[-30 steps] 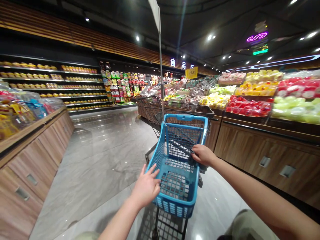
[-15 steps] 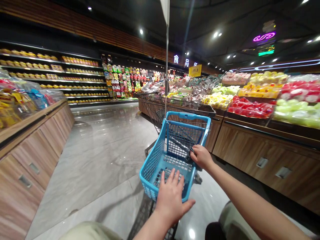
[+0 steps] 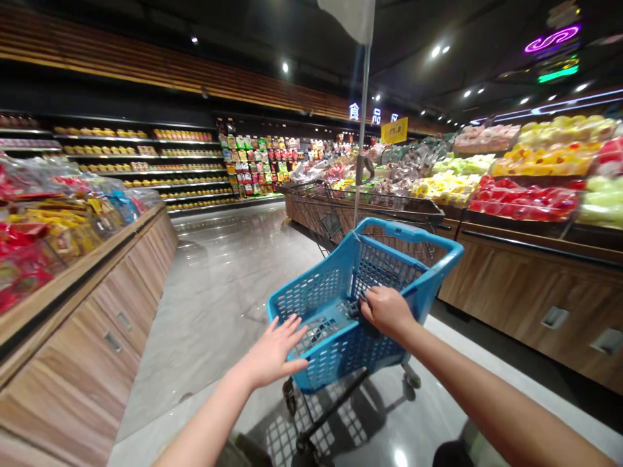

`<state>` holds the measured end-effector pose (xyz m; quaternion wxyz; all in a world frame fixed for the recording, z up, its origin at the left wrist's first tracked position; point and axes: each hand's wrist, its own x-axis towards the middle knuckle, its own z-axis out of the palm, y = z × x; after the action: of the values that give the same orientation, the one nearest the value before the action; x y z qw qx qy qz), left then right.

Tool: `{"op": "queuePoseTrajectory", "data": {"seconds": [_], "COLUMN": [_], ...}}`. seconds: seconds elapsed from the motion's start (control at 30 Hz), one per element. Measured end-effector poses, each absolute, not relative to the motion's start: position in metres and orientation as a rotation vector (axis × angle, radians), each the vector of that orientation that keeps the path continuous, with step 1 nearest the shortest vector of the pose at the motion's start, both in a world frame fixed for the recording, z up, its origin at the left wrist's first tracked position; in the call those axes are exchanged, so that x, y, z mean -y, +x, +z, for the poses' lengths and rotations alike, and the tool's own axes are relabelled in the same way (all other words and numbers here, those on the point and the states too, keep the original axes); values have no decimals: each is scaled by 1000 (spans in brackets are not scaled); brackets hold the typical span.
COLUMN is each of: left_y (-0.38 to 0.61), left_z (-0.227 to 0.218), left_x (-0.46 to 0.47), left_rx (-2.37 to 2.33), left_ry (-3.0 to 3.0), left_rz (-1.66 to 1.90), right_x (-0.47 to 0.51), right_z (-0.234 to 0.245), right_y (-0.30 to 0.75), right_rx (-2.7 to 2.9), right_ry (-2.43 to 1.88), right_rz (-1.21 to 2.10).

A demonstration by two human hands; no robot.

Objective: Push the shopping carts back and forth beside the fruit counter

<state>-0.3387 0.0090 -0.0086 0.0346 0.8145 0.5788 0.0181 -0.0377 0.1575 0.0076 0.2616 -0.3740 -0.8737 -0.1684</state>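
Observation:
A small blue plastic shopping cart (image 3: 389,272) with a mesh basket stands in front of me on a dark wheeled frame, with nothing in the basket. My right hand (image 3: 387,312) is closed around a dark handle at the basket's near side. My left hand (image 3: 272,350) rests with fingers spread flat on the basket's near left rim. A thin metal pole (image 3: 361,136) with a white flag rises from the cart.
Wooden produce counters (image 3: 535,285) with wrapped fruit line the right. A wooden counter (image 3: 97,292) with packaged goods runs along the left. Several metal wire carts (image 3: 331,207) are parked ahead by the right counter. Glossy grey floor (image 3: 219,279) stretches between, with shelves at the back.
The cart has swung so its front points more to the right. My left hand moved from the basket's near end to its left rim. My right hand kept its grip.

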Motion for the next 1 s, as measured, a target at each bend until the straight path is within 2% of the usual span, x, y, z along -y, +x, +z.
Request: {"op": "queuePoseTrajectory", "data": {"seconds": [0.17,0.3,0.43,0.6,0.77,1.0], "left_y": [-353,-342,-299,-246,-250,-266], "left_z": [-6,-18,-24,-19,-13,-12], "left_x": [-22,-31,-44,-65,-80,-91], "left_rx": [-1764,-1948,-2309,-2335,-2387,-2333], "left_ry": [2442,2331,2004,2195,1996,1984], "left_rz": [46,172,299,470,394,335], "right_x": [-198,-206,-193,-154,-130,-155], "right_z": [37,47,37,12,-10,12], "right_y": [36,64,49,-5,-51,-18], "right_rx": [2291,2223,2149,2212,2195,2379], "right_ry": [-1165,-1225,-1264,-1133,-1039,-1045], "right_rz": [-701,-746,-724,-523,-380,-507]}}
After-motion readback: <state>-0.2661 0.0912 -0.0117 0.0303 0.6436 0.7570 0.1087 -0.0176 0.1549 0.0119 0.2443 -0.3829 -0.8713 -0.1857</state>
